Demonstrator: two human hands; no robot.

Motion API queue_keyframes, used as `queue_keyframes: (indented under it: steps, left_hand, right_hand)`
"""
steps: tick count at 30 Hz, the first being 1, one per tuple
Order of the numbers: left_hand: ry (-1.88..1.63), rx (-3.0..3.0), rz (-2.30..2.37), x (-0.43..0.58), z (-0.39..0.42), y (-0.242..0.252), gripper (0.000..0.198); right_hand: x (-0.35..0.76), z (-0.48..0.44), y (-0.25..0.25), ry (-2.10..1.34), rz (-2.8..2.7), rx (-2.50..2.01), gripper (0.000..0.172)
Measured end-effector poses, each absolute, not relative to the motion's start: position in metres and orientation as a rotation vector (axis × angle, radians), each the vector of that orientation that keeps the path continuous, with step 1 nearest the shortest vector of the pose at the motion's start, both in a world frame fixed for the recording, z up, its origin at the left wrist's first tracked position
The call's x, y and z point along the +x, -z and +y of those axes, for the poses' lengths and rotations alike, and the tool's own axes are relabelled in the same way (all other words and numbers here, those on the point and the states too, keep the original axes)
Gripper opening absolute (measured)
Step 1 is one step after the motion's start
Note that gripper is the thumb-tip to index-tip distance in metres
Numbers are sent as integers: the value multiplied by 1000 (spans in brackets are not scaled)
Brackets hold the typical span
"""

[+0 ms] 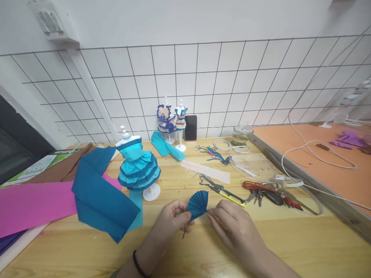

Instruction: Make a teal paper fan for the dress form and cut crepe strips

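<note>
A small pleated fan of dark blue crepe paper (198,203) is held just above the wooden table. My left hand (175,218) pinches its left side between thumb and fingers. At the gathered point on the right, the fingertips of my right hand (232,222) are closed on the paper. A thin dark strip hangs below my left fingers. Beyond the fan lie yellow-handled scissors (228,195) among blue paper scraps (207,179). To the left stands a mini dress form (139,162) in a tiered light and dark blue paper dress, leaning slightly.
Dark blue (101,197) and pink paper sheets (37,202) cover the left side. Two smaller dress forms (181,123) and a phone (190,128) stand by the wall. Keys (261,197), tape rings (222,145), a glass jar (242,135) and a white cable (301,135) lie right.
</note>
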State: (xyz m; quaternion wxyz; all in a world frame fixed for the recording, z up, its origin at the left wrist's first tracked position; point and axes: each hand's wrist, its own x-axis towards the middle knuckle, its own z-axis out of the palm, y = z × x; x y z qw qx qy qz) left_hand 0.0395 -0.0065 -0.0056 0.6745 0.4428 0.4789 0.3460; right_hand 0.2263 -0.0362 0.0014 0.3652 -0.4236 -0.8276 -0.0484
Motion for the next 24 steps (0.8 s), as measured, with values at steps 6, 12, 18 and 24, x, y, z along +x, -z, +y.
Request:
queue_keyframes:
  steps: [6, 12, 18, 24]
  left_hand:
    - [-747, 943, 1013, 42, -10, -3, 21]
    - [-733, 895, 996, 40, -11, -2, 12]
    - [-797, 868, 1017, 34, -10, -4, 12]
    - [-776, 897, 998, 37, -12, -11, 22]
  right_hand:
    - [223, -39, -4, 108, -2169, -1042, 19]
    - [225, -38, -5, 121, -2164, -1019, 18]
    - [230, -35, -5, 110, -2097, -1098, 17]
    - [232, -32, -2, 99, -2068, -1122, 16]
